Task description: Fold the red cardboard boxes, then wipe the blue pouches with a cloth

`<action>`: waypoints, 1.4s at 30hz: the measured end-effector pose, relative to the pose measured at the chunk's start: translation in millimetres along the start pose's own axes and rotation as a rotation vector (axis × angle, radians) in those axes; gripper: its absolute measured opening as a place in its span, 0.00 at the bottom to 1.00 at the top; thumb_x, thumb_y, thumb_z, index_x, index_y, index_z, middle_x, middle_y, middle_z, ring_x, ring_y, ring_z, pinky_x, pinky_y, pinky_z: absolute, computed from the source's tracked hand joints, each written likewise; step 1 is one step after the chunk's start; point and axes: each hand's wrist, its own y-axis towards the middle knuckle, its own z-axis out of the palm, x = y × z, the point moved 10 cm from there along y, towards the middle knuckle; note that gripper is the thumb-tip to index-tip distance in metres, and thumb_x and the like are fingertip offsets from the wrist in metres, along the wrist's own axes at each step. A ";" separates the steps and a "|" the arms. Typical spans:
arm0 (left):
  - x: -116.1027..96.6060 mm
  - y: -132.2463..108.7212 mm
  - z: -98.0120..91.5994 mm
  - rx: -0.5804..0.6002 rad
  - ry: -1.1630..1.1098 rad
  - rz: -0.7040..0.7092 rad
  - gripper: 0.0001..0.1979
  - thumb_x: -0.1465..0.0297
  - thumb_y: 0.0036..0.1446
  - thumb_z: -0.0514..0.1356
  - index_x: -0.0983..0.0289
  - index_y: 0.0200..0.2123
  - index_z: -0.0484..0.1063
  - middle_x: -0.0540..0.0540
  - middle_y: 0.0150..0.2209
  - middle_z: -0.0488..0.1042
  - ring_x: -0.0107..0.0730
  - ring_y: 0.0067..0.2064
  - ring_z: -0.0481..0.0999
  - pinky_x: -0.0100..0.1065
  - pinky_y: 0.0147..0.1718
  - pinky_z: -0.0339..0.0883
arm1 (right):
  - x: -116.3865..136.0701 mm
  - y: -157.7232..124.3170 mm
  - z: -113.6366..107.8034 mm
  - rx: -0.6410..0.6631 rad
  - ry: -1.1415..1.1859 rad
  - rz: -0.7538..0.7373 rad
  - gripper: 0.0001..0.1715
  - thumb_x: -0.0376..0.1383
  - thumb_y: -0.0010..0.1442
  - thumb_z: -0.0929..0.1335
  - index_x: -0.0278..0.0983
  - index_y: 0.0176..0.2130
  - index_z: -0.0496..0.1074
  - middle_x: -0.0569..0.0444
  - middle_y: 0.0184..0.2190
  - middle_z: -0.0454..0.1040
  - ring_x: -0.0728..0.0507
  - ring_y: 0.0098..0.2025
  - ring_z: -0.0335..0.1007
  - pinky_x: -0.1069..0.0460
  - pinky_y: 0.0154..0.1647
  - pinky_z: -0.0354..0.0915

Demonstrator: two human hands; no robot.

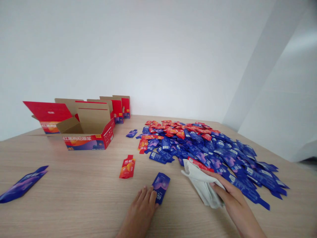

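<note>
My left hand (141, 209) lies flat on the wooden table (74, 201), fingers stretched out, fingertips on the near end of a single blue pouch (161, 186). My right hand (226, 192) is closed on a white cloth (201, 183) at the near edge of a big heap of blue and red pouches (205, 148). A lone red-orange pouch (127, 167) lies just left of the blue one, apart from both hands.
An open red cardboard box (86, 130) stands at the back left, with more open boxes (120, 109) behind it against the white wall. A flat blue package (22, 184) lies at the far left edge.
</note>
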 end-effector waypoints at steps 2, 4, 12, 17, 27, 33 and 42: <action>8.1 1.7 -11.3 -0.031 -0.144 -0.070 0.13 0.75 0.68 0.56 0.60 0.52 0.74 0.54 0.47 0.83 0.36 0.50 0.83 0.33 0.50 0.76 | 3.0 0.0 1.0 0.004 0.007 -0.001 0.31 0.57 0.57 0.70 0.44 0.51 0.84 0.48 0.57 0.81 0.29 0.62 0.74 0.37 0.67 0.64; 19.0 4.9 -20.7 -0.029 -0.299 -0.190 0.12 0.75 0.70 0.52 0.58 0.48 0.73 0.51 0.40 0.83 0.30 0.42 0.84 0.28 0.42 0.75 | 5.9 -0.1 2.8 0.017 0.005 -0.010 0.31 0.57 0.58 0.69 0.43 0.51 0.84 0.47 0.57 0.81 0.29 0.61 0.74 0.38 0.66 0.66; 60.5 -4.6 2.7 0.196 -0.976 -0.856 0.13 0.59 0.70 0.44 0.57 0.41 0.64 0.47 0.26 0.77 0.36 0.21 0.78 0.32 0.18 0.68 | 11.1 -0.5 31.3 0.105 -0.006 -0.060 0.29 0.53 0.60 0.67 0.43 0.52 0.84 0.47 0.56 0.81 0.30 0.61 0.74 0.38 0.66 0.65; 60.2 -9.0 -13.0 0.099 -0.705 -0.708 0.13 0.67 0.68 0.49 0.58 0.42 0.74 0.55 0.39 0.81 0.40 0.42 0.81 0.41 0.44 0.75 | 31.6 -12.0 83.8 0.209 0.010 -0.173 0.25 0.45 0.65 0.64 0.43 0.54 0.81 0.49 0.56 0.81 0.34 0.60 0.75 0.40 0.63 0.69; -24.8 -67.8 14.1 -0.218 0.284 -0.007 0.19 0.64 0.65 0.58 0.64 0.55 0.77 0.58 0.51 0.82 0.46 0.53 0.79 0.42 0.50 0.72 | 63.4 -65.7 206.1 0.482 -0.275 -0.602 0.34 0.23 0.61 0.60 0.38 0.60 0.75 0.49 0.64 0.75 0.41 0.69 0.66 0.39 0.73 0.60; -24.2 -63.7 12.0 -0.220 0.232 -0.172 0.23 0.55 0.67 0.56 0.64 0.55 0.78 0.57 0.54 0.81 0.45 0.58 0.74 0.43 0.56 0.66 | 24.2 -62.6 209.9 0.615 -0.455 -0.616 0.36 0.24 0.65 0.62 0.41 0.68 0.68 0.52 0.70 0.67 0.41 0.73 0.58 0.39 0.75 0.56; -24.0 -53.3 1.4 -0.260 0.192 -0.197 0.27 0.53 0.68 0.55 0.67 0.54 0.79 0.59 0.55 0.81 0.45 0.58 0.74 0.42 0.56 0.64 | -19.1 13.5 129.2 0.234 -0.494 -0.296 0.29 0.34 0.73 0.56 0.32 0.64 0.73 0.39 0.61 0.77 0.34 0.63 0.74 0.36 0.66 0.68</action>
